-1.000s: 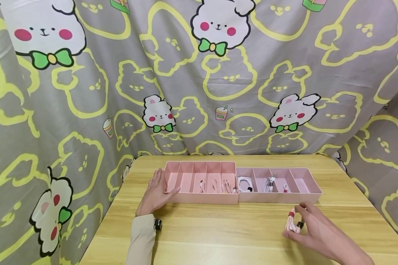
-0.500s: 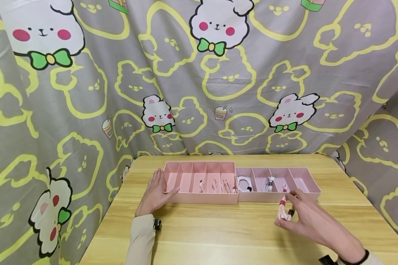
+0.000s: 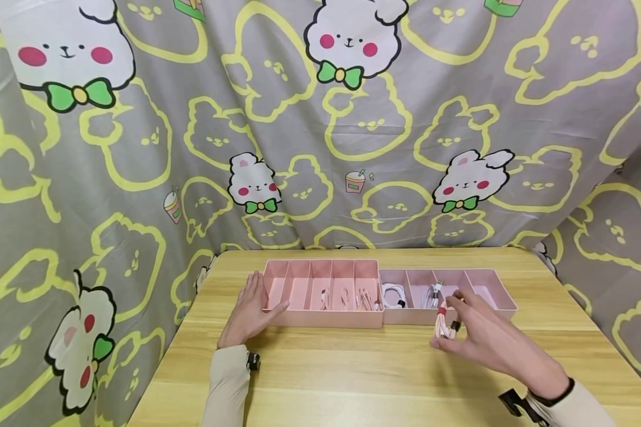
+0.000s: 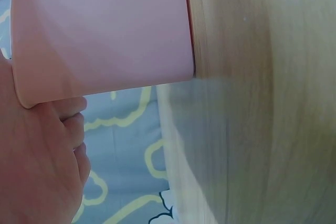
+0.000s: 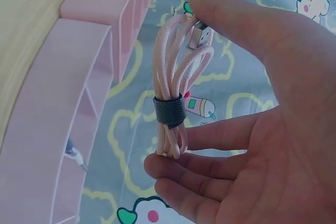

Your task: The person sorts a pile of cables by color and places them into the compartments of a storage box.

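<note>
In the head view my left hand (image 3: 248, 314) rests at the left end of a pink divided box (image 3: 326, 319), thumb along the front rim and fingers along the end wall. The left wrist view shows this hand (image 4: 39, 161) against the corner of the box (image 4: 105, 30). My right hand (image 3: 486, 335) pinches a coiled pink USB cable (image 3: 442, 324) between thumb and fingertips, in front of the lilac divided box (image 3: 410, 316). Up close, the cable (image 5: 160, 66) has a black strap (image 5: 169, 111) around its middle and a metal plug near the thumb.
Both boxes stand end to end on a wooden table (image 3: 347, 373). A white coiled cable (image 3: 386, 295) and a cable with a USB plug (image 3: 435, 290) lie in lilac compartments; pink cables (image 3: 365, 299) lie in the pink box. A patterned curtain (image 3: 299, 136) hangs behind.
My right hand has moved left and toward the lilac box, carrying the pink cable. The left hand has stayed at the pink box.
</note>
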Motion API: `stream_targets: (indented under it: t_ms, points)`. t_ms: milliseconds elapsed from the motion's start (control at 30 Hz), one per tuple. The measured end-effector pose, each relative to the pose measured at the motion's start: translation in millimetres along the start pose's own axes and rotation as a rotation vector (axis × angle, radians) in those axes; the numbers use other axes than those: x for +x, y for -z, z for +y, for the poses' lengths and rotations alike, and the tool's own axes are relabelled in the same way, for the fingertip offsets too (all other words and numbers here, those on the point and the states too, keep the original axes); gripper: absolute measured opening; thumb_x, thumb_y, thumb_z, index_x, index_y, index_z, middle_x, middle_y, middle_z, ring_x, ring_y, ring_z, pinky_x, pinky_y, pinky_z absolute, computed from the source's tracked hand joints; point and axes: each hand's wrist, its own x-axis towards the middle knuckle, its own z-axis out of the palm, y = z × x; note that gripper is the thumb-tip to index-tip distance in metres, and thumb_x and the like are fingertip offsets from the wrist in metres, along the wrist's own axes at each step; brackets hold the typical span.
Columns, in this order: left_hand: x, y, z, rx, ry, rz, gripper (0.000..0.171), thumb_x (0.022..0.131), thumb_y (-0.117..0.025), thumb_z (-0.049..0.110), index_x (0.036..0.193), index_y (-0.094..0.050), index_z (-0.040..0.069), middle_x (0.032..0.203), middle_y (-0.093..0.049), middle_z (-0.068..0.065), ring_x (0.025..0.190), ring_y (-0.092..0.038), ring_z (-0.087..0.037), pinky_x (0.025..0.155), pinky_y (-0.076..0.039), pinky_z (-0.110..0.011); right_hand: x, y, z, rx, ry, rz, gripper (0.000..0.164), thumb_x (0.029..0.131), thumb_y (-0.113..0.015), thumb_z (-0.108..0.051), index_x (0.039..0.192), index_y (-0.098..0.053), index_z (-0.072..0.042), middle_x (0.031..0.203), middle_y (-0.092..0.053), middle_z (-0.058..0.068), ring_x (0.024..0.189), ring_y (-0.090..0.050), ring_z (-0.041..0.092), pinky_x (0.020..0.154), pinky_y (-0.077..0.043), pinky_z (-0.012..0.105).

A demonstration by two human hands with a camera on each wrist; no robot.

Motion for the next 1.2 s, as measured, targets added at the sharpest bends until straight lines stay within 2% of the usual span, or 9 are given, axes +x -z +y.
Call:
stream_targets:
  t_ms: [133,267,400,633,700,800,933,1100,1200]
  points:
    - [0.0,-0.5,-1.1,-0.001,0.0,-0.003,0.114,0.094,-0.056,0.07,0.164,-0.007,-0.005,0.174,-0.004,-0.022,0.163,-0.006,-0.041,0.131,-0.013,-0.061,7.3,0.4,-2.1,0.009,0.02,0.0,0.079,0.073,-0.089,-0.052,0.12,-0.068,0.007,0.117,-0.063,0.018,0.086,-0.06,0.014,0.073,-0.057,0.035]
    - [0.3,-0.2,-2.0,-0.002,-0.005,0.003,0.115,0.093,-0.055,0.072,0.164,-0.008,-0.005,0.174,-0.005,-0.022,0.163,-0.006,-0.041,0.13,-0.013,-0.061,13.7,0.9,-4.0,0.027,0.029,-0.008,0.074,0.074,-0.089,-0.05,0.118,-0.068,0.005,0.121,-0.062,0.021,0.085,-0.059,0.013,0.07,-0.056,0.032]
    - [0.5,-0.1,-3.5,0.004,-0.005,0.0,0.115,0.093,-0.054,0.073,0.164,-0.006,-0.005,0.174,-0.004,-0.022,0.163,-0.004,-0.041,0.13,-0.013,-0.062,19.2,2.7,-6.1,0.028,0.028,-0.018,0.071,0.075,-0.089,-0.05,0.116,-0.068,0.004,0.126,-0.062,0.025,0.095,-0.064,0.022,0.08,-0.059,0.042]
    - [0.0,-0.9,-4.0,-0.011,0.002,-0.008,0.116,0.093,-0.055,0.074,0.164,-0.006,-0.004,0.174,-0.004,-0.022,0.163,-0.002,-0.038,0.131,-0.013,-0.061,29.8,4.2,-8.8,0.048,0.016,-0.073,0.095,0.079,-0.084,-0.057,0.137,-0.057,0.014,0.138,-0.056,0.034,0.119,-0.063,0.043,0.099,-0.055,0.057]
    - [0.2,-1.1,-4.1,-0.015,0.004,-0.006,0.116,0.092,-0.055,0.074,0.164,-0.006,-0.004,0.174,-0.004,-0.021,0.163,-0.003,-0.038,0.131,-0.013,-0.06,32.9,3.7,-9.3,0.044,0.027,-0.067,0.094,0.079,-0.085,-0.056,0.136,-0.058,0.014,0.138,-0.056,0.035,0.122,-0.062,0.045,0.101,-0.054,0.058]
    - [0.4,-1.1,-4.2,-0.022,0.008,-0.006,0.116,0.092,-0.056,0.073,0.164,-0.008,-0.004,0.174,-0.004,-0.021,0.163,-0.004,-0.038,0.131,-0.012,-0.06,38.0,2.2,-10.4,0.047,0.046,-0.061,0.085,0.078,-0.086,-0.052,0.129,-0.063,0.012,0.128,-0.061,0.027,0.108,-0.065,0.035,0.094,-0.057,0.051]
    - [1.0,-1.0,-4.1,-0.012,0.007,-0.012,0.115,0.093,-0.057,0.072,0.164,-0.008,-0.005,0.174,-0.004,-0.021,0.163,-0.003,-0.038,0.131,-0.012,-0.061,45.0,0.9,-12.6,0.061,0.065,-0.063,0.074,0.079,-0.087,-0.047,0.123,-0.065,0.007,0.117,-0.062,0.016,0.091,-0.06,0.018,0.08,-0.055,0.04]
    - [1.3,-1.7,-4.3,0.007,-0.004,-0.005,0.114,0.093,-0.055,0.072,0.163,-0.009,-0.006,0.174,-0.003,-0.022,0.163,-0.004,-0.041,0.13,-0.014,-0.062,53.7,0.6,-17.5,0.081,0.078,-0.072,0.068,0.08,-0.086,-0.043,0.122,-0.065,0.006,0.113,-0.059,0.011,0.083,-0.055,0.01,0.071,-0.052,0.028]
    - [1.1,-1.9,-4.3,0.01,-0.004,-0.001,0.115,0.093,-0.055,0.073,0.163,-0.01,-0.006,0.174,-0.004,-0.023,0.163,-0.006,-0.041,0.13,-0.015,-0.062,58.9,-1.0,-21.1,0.084,0.071,-0.084,0.072,0.081,-0.086,-0.042,0.126,-0.064,0.009,0.111,-0.057,0.01,0.081,-0.053,0.009,0.069,-0.051,0.025]
